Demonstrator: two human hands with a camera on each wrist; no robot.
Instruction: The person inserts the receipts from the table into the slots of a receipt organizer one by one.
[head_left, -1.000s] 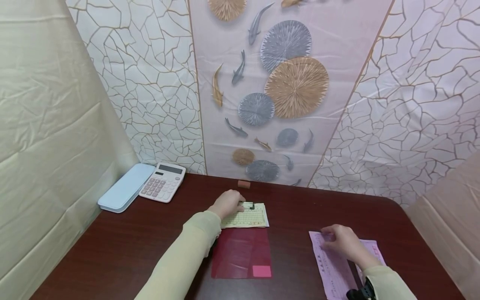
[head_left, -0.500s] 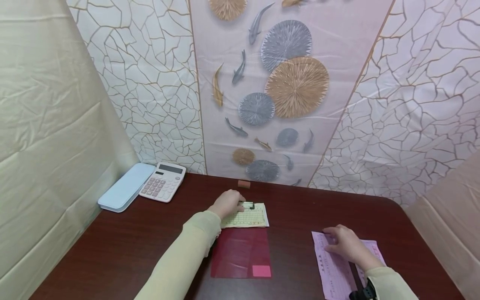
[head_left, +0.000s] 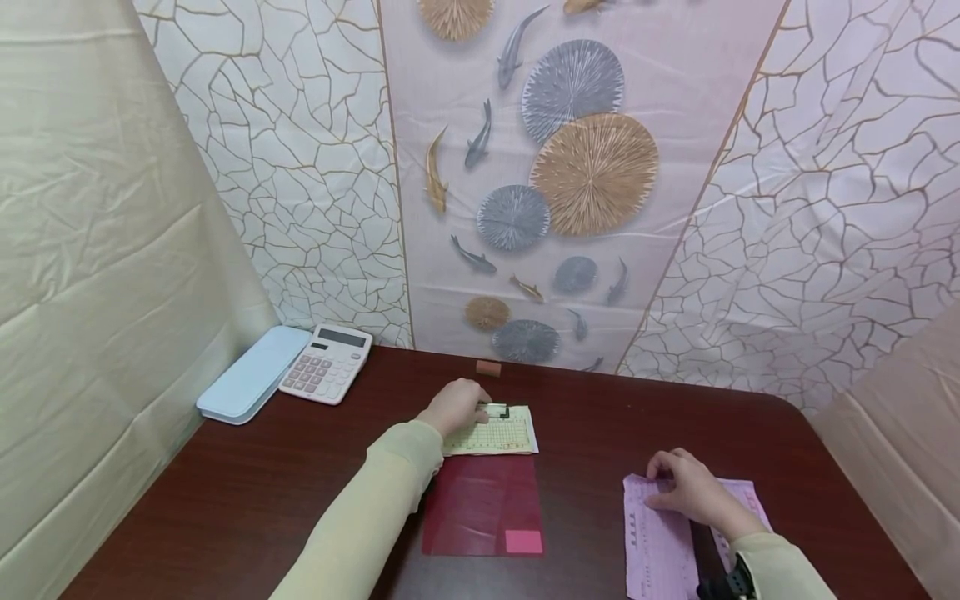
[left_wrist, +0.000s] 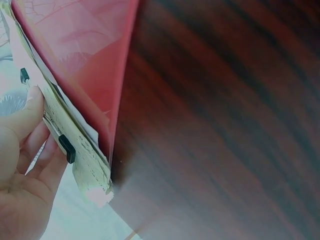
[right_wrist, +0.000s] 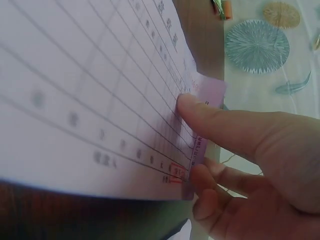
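Note:
My left hand [head_left: 456,408] grips the far end of a stack of pale yellow printed slips [head_left: 504,435] with black binder clips [left_wrist: 67,148]. In the left wrist view my thumb lies on the stack's face beside the clips. Under the slips is a clear red folder [head_left: 480,500] with a pink label [head_left: 523,542] at its near right corner. Over on the right, my right hand [head_left: 692,490] pinches the far edge of a purple printed form [head_left: 651,542]. The right wrist view shows the thumb on its ruled face [right_wrist: 125,100], with the edge bent up at the fingers.
On the dark wooden table [head_left: 300,492], a white calculator [head_left: 326,365] and a light blue case [head_left: 253,375] lie at the back left. A small brown block [head_left: 488,367] sits at the back edge. Patterned cloth [head_left: 517,167] hangs behind the table.
The purple form's far left edge has shifted slightly right and nearer, and its shape has bent. My right fingers have moved a little right. The left hand and its slips stay put.

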